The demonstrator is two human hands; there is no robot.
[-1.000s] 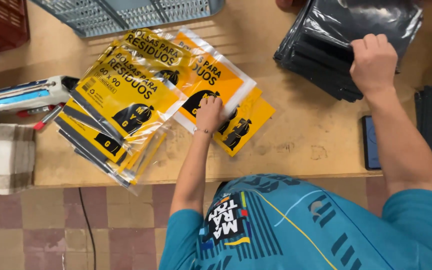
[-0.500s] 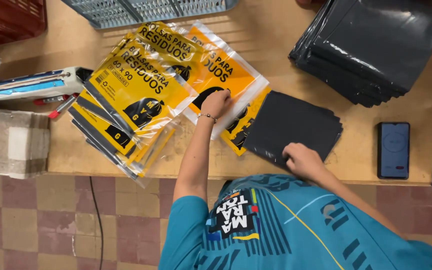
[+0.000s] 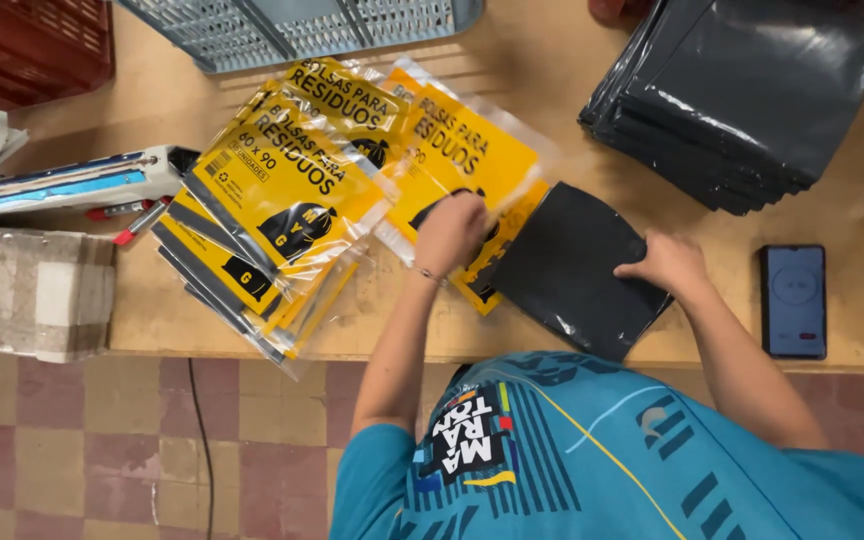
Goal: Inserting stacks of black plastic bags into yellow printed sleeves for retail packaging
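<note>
A person in a teal printed shirt leans over a pale wooden bench (image 3: 552, 60), seen from above. The left hand (image 3: 449, 232) is closed in a pinch on the open mouth of a clear-and-yellow plastic packet (image 3: 472, 160) lying near the middle of the bench. The right hand (image 3: 670, 268) lies mostly flat, fingers spread, pressing on a folded bundle of black plastic bags (image 3: 567, 268) close to the front edge, its left end touching the packet's mouth. The bundle looks soft, light and slippery, likely to sag or slide unless held flat across its width or gripped at a folded edge.

Toward the left front corner, a fanned stack of filled yellow packets (image 3: 262, 215) overhangs the edge. A tall pile of black folded bags (image 3: 742, 95) sits at the back right corner. A dark smartphone (image 3: 793, 300) lies near the right front edge. A white and blue heat sealer (image 3: 62, 185) rests at the left edge.
</note>
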